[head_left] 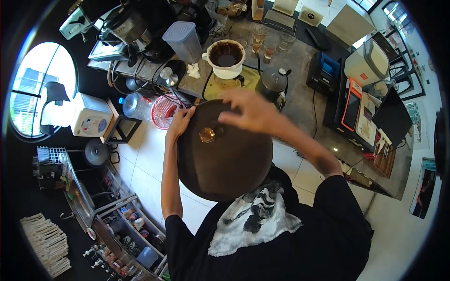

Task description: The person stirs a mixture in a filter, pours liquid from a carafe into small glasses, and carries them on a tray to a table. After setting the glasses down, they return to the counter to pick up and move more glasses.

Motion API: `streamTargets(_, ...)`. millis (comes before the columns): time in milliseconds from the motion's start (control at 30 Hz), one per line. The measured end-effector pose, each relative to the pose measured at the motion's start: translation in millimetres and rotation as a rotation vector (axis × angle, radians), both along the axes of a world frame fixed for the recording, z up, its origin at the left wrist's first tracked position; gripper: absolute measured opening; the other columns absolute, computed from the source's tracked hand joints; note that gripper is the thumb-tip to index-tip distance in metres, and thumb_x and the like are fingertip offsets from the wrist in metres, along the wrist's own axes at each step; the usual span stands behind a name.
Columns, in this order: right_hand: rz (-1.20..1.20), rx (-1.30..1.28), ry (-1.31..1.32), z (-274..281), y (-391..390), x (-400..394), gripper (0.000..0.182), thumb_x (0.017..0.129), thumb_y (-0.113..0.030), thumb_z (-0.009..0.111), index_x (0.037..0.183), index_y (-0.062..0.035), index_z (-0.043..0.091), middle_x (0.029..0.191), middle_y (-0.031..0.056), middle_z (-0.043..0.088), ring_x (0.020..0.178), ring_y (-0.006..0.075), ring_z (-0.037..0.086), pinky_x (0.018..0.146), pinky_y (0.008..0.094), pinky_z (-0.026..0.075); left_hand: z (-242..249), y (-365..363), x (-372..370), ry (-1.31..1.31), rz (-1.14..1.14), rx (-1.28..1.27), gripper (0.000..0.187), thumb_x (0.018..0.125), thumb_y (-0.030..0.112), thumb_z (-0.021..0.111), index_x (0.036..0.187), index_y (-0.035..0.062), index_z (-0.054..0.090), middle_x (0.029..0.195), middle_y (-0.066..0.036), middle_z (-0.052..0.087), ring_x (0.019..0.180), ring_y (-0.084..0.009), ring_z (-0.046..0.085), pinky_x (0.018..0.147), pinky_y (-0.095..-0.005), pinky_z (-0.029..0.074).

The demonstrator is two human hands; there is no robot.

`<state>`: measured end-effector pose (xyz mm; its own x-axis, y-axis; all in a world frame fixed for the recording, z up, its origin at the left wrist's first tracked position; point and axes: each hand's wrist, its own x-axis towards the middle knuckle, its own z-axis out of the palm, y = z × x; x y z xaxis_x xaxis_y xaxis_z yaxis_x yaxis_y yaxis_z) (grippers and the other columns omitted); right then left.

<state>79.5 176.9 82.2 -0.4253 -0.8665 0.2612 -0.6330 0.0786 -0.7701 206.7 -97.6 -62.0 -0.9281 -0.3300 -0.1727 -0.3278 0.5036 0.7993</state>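
Note:
My left hand (180, 122) grips the left rim of a round dark brown tray (225, 164), thumb on top. A small glass with amber liquid (206, 135) stands on the tray near that hand. My right hand (251, 111), slightly blurred, hovers over the tray's far edge with thumb and fingers apart and nothing visible between them. Just beyond the tray, a white coffee dripper (226, 70) with dark wet grounds sits on a vessel on a yellow cloth (253, 78). A metal lidded kettle (272, 82) stands to its right.
The counter holds a lidded plastic container (183, 40), glasses (269, 50), a black printer (322, 70) and an orange-edged terminal (351, 102). A red-and-white basket (161, 112) and a water bottle (136, 107) are at left. An open drawer unit (123, 234) lies lower left.

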Motion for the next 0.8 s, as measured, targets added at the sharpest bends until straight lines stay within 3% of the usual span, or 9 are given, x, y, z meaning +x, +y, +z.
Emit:
streamTargets(133, -0.485, -0.029, -0.021, -5, 25, -137, 0.049, 0.084, -0.029, 0.076, 0.123, -0.0034, 0.061, 0.107, 0.0154, 0.066, 0.09, 0.022, 0.065, 0.077, 0.0345, 0.052, -7, -8, 11, -0.08, 0.066, -0.039, 0.055, 0.101, 0.043, 0.052, 0.099, -0.0102, 0.066, 0.074, -0.01, 0.064, 0.075, -0.011, 0.054, 0.072, -0.0351, 0.047)
streamTargets(200, -0.591, 0.144, 0.142, -40, 31, -209, 0.054, 0.081, -0.027, 0.076, 0.126, -0.003, 0.057, 0.113, 0.0182, 0.064, 0.102, 0.0303, 0.065, 0.089, 0.0401, 0.051, -4, -5, 14, -0.129, 0.086, 0.008, 0.055, 0.102, 0.043, 0.051, 0.1, -0.0099, 0.067, 0.076, -0.01, 0.065, 0.076, -0.0114, 0.054, 0.074, -0.0351, 0.047)
streamTargets(233, -0.589, 0.133, 0.138, -69, 30, -237, 0.054, 0.081, -0.027, 0.076, 0.126, -0.003, 0.057, 0.113, 0.0182, 0.064, 0.102, 0.0303, 0.065, 0.089, 0.0401, 0.051, -2, -2, 15, -0.051, 0.069, -0.013, 0.056, 0.102, 0.044, 0.051, 0.101, -0.01, 0.066, 0.078, -0.01, 0.066, 0.077, -0.0113, 0.055, 0.076, -0.0347, 0.048)
streamTargets(300, -0.641, 0.304, 0.439, -131, 25, -276, 0.064, 0.079, -0.035, 0.079, 0.13, -0.003, 0.055, 0.116, 0.0187, 0.064, 0.1, 0.0356, 0.065, 0.084, 0.0437, 0.053, 2, 8, 19, -0.045, 0.143, 0.045, 0.056, 0.102, 0.043, 0.05, 0.102, -0.0104, 0.067, 0.08, -0.009, 0.067, 0.079, -0.0115, 0.056, 0.079, -0.0337, 0.049)
streamTargets(367, -0.645, 0.351, 0.415, -173, 16, -289, 0.066, 0.077, -0.035, 0.08, 0.129, -0.0025, 0.055, 0.115, 0.0198, 0.064, 0.102, 0.0381, 0.065, 0.086, 0.0456, 0.053, -6, 3, 23, -0.085, 0.15, 0.019, 0.055, 0.103, 0.042, 0.049, 0.104, -0.0104, 0.066, 0.082, -0.009, 0.068, 0.081, -0.0118, 0.057, 0.08, -0.0336, 0.049)
streamTargets(467, -0.623, 0.436, 0.29, -185, 10, -300, 0.063, 0.075, -0.034, 0.08, 0.124, -0.0012, 0.057, 0.112, 0.0216, 0.066, 0.104, 0.04, 0.065, 0.087, 0.0472, 0.052, -7, 6, 27, -0.115, 0.177, 0.026, 0.053, 0.103, 0.04, 0.049, 0.108, -0.0104, 0.065, 0.087, -0.01, 0.069, 0.087, -0.0122, 0.058, 0.084, -0.0332, 0.048)
streamTargets(600, -0.599, 0.449, 0.229, -171, 20, -294, 0.049, 0.075, -0.029, 0.079, 0.11, 0.0006, 0.062, 0.102, 0.0231, 0.069, 0.101, 0.0383, 0.067, 0.085, 0.0449, 0.053, -10, 10, 27, -0.044, 0.174, 0.075, 0.054, 0.104, 0.041, 0.048, 0.109, -0.0106, 0.065, 0.087, -0.011, 0.069, 0.088, -0.0127, 0.058, 0.085, -0.0333, 0.047)
streamTargets(700, -0.539, 0.418, 0.178, -121, 36, -270, 0.045, 0.076, -0.026, 0.076, 0.108, 0.0015, 0.063, 0.103, 0.0241, 0.069, 0.098, 0.0424, 0.065, 0.086, 0.048, 0.052, -13, 5, 26, -0.098, 0.157, 0.083, 0.056, 0.103, 0.042, 0.048, 0.107, -0.0104, 0.066, 0.086, -0.012, 0.069, 0.086, -0.0138, 0.059, 0.083, -0.0337, 0.048)
streamTargets(800, -0.518, 0.378, 0.232, -66, 50, -234, 0.042, 0.077, -0.028, 0.074, 0.103, 0.0018, 0.064, 0.099, 0.0231, 0.069, 0.095, 0.0409, 0.066, 0.083, 0.0458, 0.052, -19, 2, 18, -0.09, 0.128, 0.018, 0.057, 0.101, 0.045, 0.05, 0.101, -0.0101, 0.067, 0.081, -0.014, 0.069, 0.081, -0.0139, 0.06, 0.078, -0.0345, 0.048)
